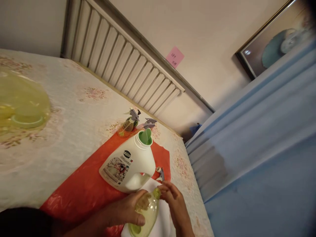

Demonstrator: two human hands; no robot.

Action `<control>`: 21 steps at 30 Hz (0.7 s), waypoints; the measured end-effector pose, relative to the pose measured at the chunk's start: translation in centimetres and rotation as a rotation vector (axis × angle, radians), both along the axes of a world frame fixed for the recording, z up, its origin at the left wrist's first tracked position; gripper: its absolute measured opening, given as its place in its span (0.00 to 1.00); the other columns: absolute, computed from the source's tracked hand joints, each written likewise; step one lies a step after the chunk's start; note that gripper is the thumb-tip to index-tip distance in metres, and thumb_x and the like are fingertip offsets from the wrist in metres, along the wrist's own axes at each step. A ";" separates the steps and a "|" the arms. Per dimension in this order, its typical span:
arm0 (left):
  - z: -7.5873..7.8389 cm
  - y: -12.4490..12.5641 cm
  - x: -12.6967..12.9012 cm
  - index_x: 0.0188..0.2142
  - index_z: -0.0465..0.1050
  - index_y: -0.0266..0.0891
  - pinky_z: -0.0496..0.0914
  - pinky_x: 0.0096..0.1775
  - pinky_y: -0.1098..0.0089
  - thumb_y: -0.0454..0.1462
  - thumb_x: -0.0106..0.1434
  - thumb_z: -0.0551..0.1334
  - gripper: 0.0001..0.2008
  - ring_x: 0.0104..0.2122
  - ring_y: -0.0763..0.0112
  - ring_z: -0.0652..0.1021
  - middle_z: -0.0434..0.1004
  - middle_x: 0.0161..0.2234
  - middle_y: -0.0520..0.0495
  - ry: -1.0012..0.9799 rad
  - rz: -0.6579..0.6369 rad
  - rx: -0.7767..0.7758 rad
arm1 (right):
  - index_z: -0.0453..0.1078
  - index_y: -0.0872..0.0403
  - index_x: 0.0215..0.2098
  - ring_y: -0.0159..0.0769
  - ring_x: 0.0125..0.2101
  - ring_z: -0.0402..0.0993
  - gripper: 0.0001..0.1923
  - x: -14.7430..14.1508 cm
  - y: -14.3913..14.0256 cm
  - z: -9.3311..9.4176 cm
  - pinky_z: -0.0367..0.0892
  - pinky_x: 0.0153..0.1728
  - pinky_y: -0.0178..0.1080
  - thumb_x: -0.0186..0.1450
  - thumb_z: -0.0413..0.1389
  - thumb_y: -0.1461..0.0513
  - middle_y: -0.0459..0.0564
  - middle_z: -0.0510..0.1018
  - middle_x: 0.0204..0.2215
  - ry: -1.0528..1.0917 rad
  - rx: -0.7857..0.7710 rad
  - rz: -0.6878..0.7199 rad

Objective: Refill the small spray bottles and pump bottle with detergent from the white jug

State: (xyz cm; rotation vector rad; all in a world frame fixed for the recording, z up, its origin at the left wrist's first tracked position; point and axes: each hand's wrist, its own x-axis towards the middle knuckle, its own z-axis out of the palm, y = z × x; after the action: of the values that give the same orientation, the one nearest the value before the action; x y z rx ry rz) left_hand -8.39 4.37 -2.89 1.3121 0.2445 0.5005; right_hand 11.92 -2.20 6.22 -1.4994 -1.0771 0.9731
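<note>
My left hand (132, 208) is wrapped around the body of a clear yellow-green bottle (151, 214), which leans with its uncapped neck up and to the right. My right hand (174, 200) is at that neck, fingers bent together beside the rim; whatever their tips pinch is hidden. Just beyond those fingertips is a grey and white trigger spray head (160, 173); I cannot tell if they touch it. A large white detergent jug (133, 164) with a green pour spout stands uncapped behind my left hand.
Beneath lies a red plastic sheet (81, 184) on a flowered tablecloth (66, 131). Behind the jug are a spray bottle (127, 126) and another grey trigger head (149, 123). A yellow translucent container (22, 98) sits at left. A radiator (123, 56) and blue curtain (247, 141) border the table.
</note>
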 end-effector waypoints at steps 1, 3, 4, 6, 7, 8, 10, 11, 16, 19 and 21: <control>0.5 0.0 -0.2 0.52 0.67 0.42 0.68 0.46 0.62 0.36 0.47 0.71 0.31 0.47 0.57 0.71 0.72 0.46 0.49 0.028 -0.003 0.004 | 0.77 0.52 0.45 0.46 0.39 0.80 0.19 0.3 0.6 -0.1 0.74 0.42 0.45 0.58 0.68 0.53 0.54 0.84 0.38 0.014 0.015 -0.049; 1.4 0.0 -0.4 0.47 0.69 0.41 0.68 0.44 0.64 0.36 0.45 0.72 0.28 0.44 0.60 0.72 0.72 0.42 0.51 0.071 -0.015 -0.017 | 0.77 0.52 0.44 0.46 0.39 0.80 0.21 0.3 2.0 -0.4 0.74 0.42 0.45 0.55 0.70 0.55 0.54 0.84 0.38 0.013 0.045 -0.055; 1.7 -0.1 -0.4 0.45 0.69 0.41 0.68 0.44 0.64 0.35 0.44 0.73 0.27 0.43 0.61 0.72 0.72 0.41 0.51 0.072 -0.037 -0.043 | 0.77 0.52 0.45 0.46 0.40 0.80 0.22 0.0 2.6 -0.5 0.73 0.44 0.46 0.54 0.71 0.55 0.54 0.84 0.39 0.004 0.059 -0.022; 1.9 -0.2 -0.3 0.43 0.69 0.41 0.67 0.43 0.65 0.35 0.43 0.74 0.27 0.42 0.62 0.72 0.72 0.40 0.52 0.042 -0.085 -0.114 | 0.77 0.51 0.46 0.47 0.45 0.79 0.24 -0.9 3.9 -0.6 0.71 0.49 0.47 0.53 0.72 0.56 0.54 0.84 0.43 -0.019 0.083 0.080; 1.8 -0.3 -0.3 0.43 0.69 0.41 0.67 0.43 0.65 0.35 0.42 0.74 0.28 0.42 0.63 0.73 0.72 0.40 0.52 0.021 -0.101 -0.147 | 0.77 0.51 0.47 0.48 0.48 0.78 0.25 -1.5 4.5 -0.6 0.70 0.52 0.47 0.53 0.72 0.56 0.54 0.83 0.45 -0.021 0.093 0.130; 1.6 -0.3 -0.2 0.43 0.69 0.41 0.67 0.43 0.64 0.35 0.41 0.75 0.29 0.43 0.62 0.73 0.73 0.40 0.52 -0.002 -0.112 -0.173 | 0.77 0.50 0.48 0.48 0.49 0.78 0.25 -2.1 5.1 -0.5 0.70 0.53 0.47 0.53 0.72 0.55 0.54 0.83 0.47 -0.017 0.103 0.177; 1.2 -0.2 -0.1 0.44 0.69 0.42 0.67 0.44 0.63 0.37 0.40 0.76 0.31 0.44 0.61 0.73 0.73 0.41 0.51 -0.049 -0.124 -0.203 | 0.79 0.50 0.46 0.47 0.48 0.78 0.24 -3.1 6.1 -0.4 0.71 0.51 0.46 0.53 0.71 0.53 0.52 0.83 0.46 -0.006 0.113 0.265; 1.0 -0.2 -0.1 0.45 0.70 0.42 0.67 0.45 0.63 0.38 0.39 0.77 0.32 0.44 0.61 0.73 0.74 0.42 0.50 -0.070 -0.132 -0.210 | 0.79 0.50 0.44 0.47 0.45 0.79 0.23 -3.4 6.6 -0.3 0.72 0.49 0.45 0.53 0.71 0.52 0.51 0.83 0.43 -0.010 0.106 0.308; 0.6 0.1 -0.1 0.45 0.71 0.43 0.68 0.46 0.62 0.39 0.36 0.80 0.35 0.43 0.60 0.75 0.75 0.41 0.50 -0.082 -0.159 -0.199 | 0.80 0.54 0.30 0.41 0.32 0.77 0.17 -4.1 8.4 -0.8 0.72 0.38 0.40 0.51 0.71 0.51 0.49 0.83 0.29 -0.116 0.017 0.434; 0.5 0.2 -0.2 0.45 0.73 0.43 0.68 0.46 0.61 0.38 0.35 0.80 0.36 0.44 0.60 0.75 0.75 0.41 0.50 -0.031 -0.163 -0.198 | 0.79 0.53 0.32 0.41 0.31 0.78 0.18 -4.7 9.1 -0.9 0.73 0.39 0.41 0.49 0.73 0.52 0.48 0.83 0.28 -0.058 0.000 0.399; 0.2 0.2 -0.1 0.46 0.73 0.44 0.69 0.47 0.60 0.38 0.35 0.81 0.37 0.45 0.59 0.76 0.76 0.42 0.51 -0.014 -0.178 -0.205 | 0.79 0.52 0.36 0.46 0.36 0.80 0.22 -5.6 9.5 -0.5 0.73 0.44 0.45 0.47 0.73 0.51 0.48 0.84 0.31 0.031 0.010 0.380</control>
State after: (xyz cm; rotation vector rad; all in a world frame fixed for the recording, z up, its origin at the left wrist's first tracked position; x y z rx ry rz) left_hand -8.49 4.58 -2.64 1.1182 0.1608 0.3247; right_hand 6.37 7.28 5.69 -1.2907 -1.3721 1.2434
